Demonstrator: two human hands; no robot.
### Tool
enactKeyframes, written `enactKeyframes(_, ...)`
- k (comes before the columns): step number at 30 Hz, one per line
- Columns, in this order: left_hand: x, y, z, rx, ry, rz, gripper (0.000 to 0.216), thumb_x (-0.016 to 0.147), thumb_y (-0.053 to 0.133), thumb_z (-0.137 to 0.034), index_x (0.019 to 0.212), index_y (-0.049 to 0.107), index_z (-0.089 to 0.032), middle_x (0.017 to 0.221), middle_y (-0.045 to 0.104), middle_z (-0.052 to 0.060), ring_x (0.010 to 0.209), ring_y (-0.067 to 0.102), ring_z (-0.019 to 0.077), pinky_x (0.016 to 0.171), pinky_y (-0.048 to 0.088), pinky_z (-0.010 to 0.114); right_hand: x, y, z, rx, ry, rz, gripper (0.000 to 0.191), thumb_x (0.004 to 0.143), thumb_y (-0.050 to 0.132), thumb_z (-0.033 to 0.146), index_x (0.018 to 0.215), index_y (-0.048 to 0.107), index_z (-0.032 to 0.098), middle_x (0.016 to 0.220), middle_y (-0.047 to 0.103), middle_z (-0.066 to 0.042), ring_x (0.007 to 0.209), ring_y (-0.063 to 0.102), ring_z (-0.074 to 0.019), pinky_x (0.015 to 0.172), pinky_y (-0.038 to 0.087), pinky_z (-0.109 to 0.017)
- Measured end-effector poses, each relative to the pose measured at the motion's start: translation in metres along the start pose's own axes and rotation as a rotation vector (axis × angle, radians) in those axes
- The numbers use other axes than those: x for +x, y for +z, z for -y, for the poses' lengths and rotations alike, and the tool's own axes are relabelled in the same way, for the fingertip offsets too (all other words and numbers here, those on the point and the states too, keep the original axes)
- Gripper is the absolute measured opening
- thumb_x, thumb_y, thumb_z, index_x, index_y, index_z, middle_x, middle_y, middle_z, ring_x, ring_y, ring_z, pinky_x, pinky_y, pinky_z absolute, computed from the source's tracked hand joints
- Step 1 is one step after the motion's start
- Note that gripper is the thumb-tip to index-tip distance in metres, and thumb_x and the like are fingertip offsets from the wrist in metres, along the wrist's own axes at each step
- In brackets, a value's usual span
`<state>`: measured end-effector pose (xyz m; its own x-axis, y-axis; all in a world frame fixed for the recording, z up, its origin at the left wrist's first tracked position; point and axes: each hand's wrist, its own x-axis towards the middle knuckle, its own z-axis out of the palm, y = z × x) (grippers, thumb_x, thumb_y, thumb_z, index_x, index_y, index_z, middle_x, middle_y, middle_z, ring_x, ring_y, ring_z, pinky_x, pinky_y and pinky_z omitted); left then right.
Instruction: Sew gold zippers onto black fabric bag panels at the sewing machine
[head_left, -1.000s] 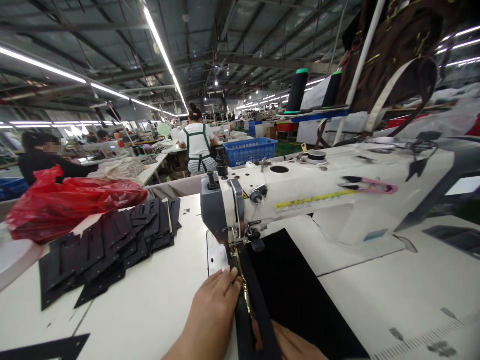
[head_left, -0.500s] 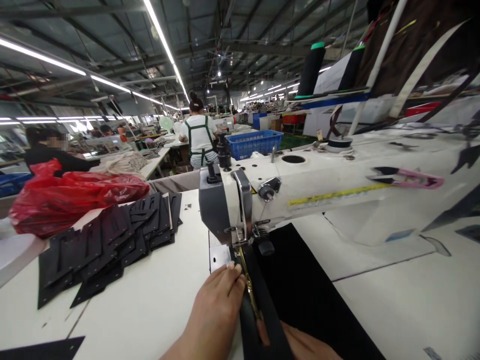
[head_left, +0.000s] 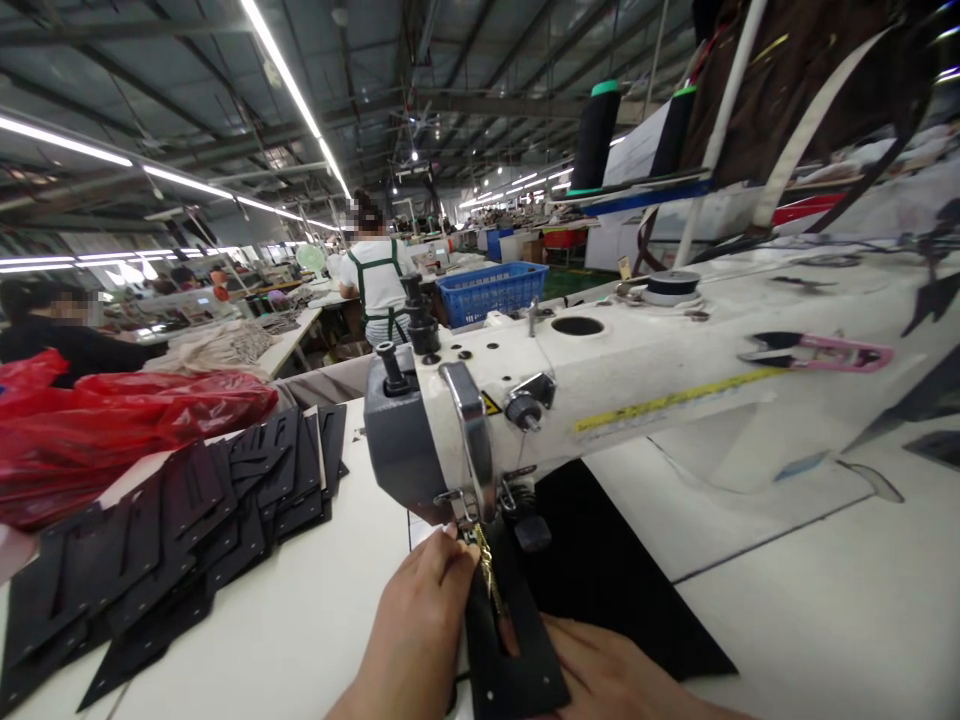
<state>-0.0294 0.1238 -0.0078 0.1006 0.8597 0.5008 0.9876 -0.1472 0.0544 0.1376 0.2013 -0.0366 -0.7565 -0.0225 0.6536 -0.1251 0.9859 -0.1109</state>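
A black slotted panel (head_left: pixel 534 640) lies under the needle area of a white sewing machine (head_left: pixel 675 350), with a gold-toothed zipper (head_left: pixel 489 570) showing in its slot. My left hand (head_left: pixel 420 610) grips the panel's left edge, its fingers bunched close to the presser foot. At the near right side, my right hand (head_left: pixel 600 665) holds the panel's edge; its fingertips are mostly hidden, though a skin-toned patch shows through the slot. Black fabric (head_left: pixel 615 570) lies flat to the right, running beneath the machine arm. The stitching point itself is hidden.
Left on the table is an overlapping pile of black slotted panels (head_left: pixel 172 530), with a red plastic bag (head_left: pixel 150 410) behind. Pink-handled thread snips (head_left: pixel 817 352) rest on the machine arm. Beyond stand a blue basket (head_left: pixel 491 290) and a co-worker in a white top (head_left: pixel 382 280).
The panel has slid away from me under the presser foot, bringing its near end with small holes into view. Both hands have moved with it. My view has shifted slightly right.
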Motion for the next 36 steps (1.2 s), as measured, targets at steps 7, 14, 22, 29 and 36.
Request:
enactKeyframes(7,-0.007,-0.003,-0.003,-0.002,-0.037,0.054,0.033,0.078,0.042,-0.006,0.107,0.054,-0.014,0.107,0.060,0.014,0.100,0.059,0.0231,0.082,0.053,0.035,0.014,-0.016,-0.002,-0.037,0.087,-0.075,0.017,0.088,0.044,0.020,0.085,0.060,0.016,0.074,0.063,-0.005,0.067,0.057,-0.0171,0.060,0.048,-0.028)
enactKeyframes(14,-0.018,-0.013,-0.016,-0.066,-0.094,0.123,0.048,0.073,0.044,-0.008,0.121,0.049,-0.008,0.121,0.053,0.020,0.115,0.050,0.0286,0.091,0.048,0.042,0.057,-0.031,-0.022,0.123,0.298,0.255,0.018,0.073,0.056,0.013,0.091,0.058,0.016,0.095,0.061,-0.007,0.092,0.054,-0.0216,0.082,0.044,-0.033)
enactKeyframes(22,-0.015,-0.011,-0.026,-0.077,-0.059,0.039,0.034,0.077,0.039,-0.004,0.104,0.058,-0.010,0.098,0.059,0.015,0.093,0.056,0.0260,0.081,0.049,0.046,0.059,-0.026,-0.042,0.250,0.303,0.206,0.017,0.079,0.044,0.007,0.078,0.059,0.015,0.078,0.063,-0.005,0.073,0.058,-0.0170,0.066,0.046,-0.026)
enactKeyframes(29,-0.011,-0.012,-0.026,-0.072,-0.051,0.088,0.032,0.081,0.042,-0.008,0.108,0.056,-0.015,0.092,0.056,0.011,0.084,0.053,0.0233,0.074,0.048,0.042,0.052,-0.014,-0.042,0.193,0.453,0.170,0.019,0.073,0.048,0.005,0.074,0.063,0.016,0.079,0.065,-0.005,0.076,0.060,-0.0178,0.069,0.046,-0.026)
enactKeyframes(36,-0.009,-0.012,-0.024,-0.097,-0.031,0.131,0.030,0.081,0.043,-0.009,0.108,0.056,-0.014,0.095,0.056,0.012,0.087,0.052,0.0242,0.074,0.048,0.043,0.057,-0.006,-0.051,-0.085,0.658,0.328,0.020,0.079,0.047,0.013,0.067,0.062,0.016,0.073,0.065,-0.006,0.076,0.062,-0.0196,0.068,0.046,-0.026)
